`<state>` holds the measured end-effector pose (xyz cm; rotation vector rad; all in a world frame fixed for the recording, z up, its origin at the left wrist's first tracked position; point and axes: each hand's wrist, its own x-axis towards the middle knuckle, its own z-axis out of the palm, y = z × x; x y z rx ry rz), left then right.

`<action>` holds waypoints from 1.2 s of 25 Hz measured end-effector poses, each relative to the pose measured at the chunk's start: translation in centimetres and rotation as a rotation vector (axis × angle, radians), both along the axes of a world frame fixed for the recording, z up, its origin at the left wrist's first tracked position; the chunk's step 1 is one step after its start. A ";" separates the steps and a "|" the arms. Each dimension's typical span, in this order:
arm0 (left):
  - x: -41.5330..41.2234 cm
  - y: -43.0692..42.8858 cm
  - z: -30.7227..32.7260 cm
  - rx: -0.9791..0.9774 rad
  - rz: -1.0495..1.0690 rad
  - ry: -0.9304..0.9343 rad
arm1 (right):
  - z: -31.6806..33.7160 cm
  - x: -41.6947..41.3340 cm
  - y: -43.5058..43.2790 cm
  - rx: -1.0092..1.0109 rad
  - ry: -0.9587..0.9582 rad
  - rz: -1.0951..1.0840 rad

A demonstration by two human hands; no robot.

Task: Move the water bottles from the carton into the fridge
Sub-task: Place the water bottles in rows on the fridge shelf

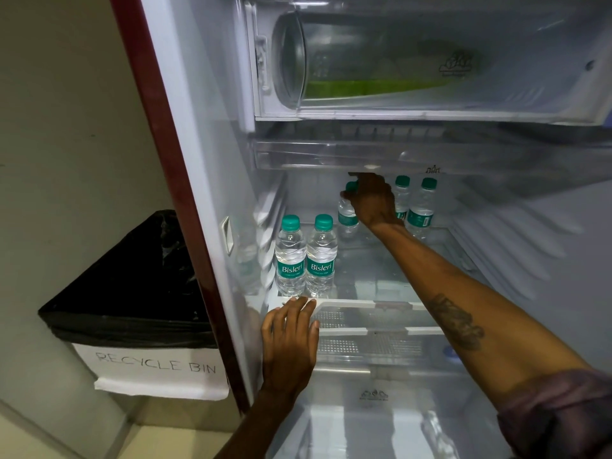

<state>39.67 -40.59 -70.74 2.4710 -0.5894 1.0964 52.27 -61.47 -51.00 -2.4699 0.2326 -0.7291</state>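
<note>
Right-hand grip (374, 203) curled round bottle (347, 220) neck, body below, at shelf (374, 270) rear.

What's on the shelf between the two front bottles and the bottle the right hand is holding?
Nothing: in the head view only bare glass shelf separates the front bottles from the held bottle under the right hand.

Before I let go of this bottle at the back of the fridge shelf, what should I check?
1. Grip of right hand on held bottle, near its cap: ok.
2. Is the held bottle upright: ok.
3. Its base resting on the shelf: cannot tell.
4. Free space right of the front bottles: ok.
5. Steadying left hand flat on the shelf edge: ok.
6. Gap to the back bottles: cannot tell, hand hides it.
</note>
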 end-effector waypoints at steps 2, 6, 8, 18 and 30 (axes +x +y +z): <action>-0.2 0.1 0.1 0.001 -0.008 0.003 | 0.5 -0.9 -0.2 -0.125 -0.007 -0.022; -0.5 0.2 0.3 -0.001 -0.019 0.014 | 1.0 -2.2 -0.1 -0.079 0.058 -0.051; -0.6 0.2 0.3 -0.001 -0.023 0.018 | 1.6 -2.7 0.1 -0.105 0.152 -0.086; -0.8 0.0 1.1 0.022 0.022 0.117 | 1.5 -8.9 2.3 -0.299 0.153 -0.218; -0.7 -0.1 1.1 0.032 0.029 0.117 | 2.4 -8.3 3.8 -0.318 0.297 -0.177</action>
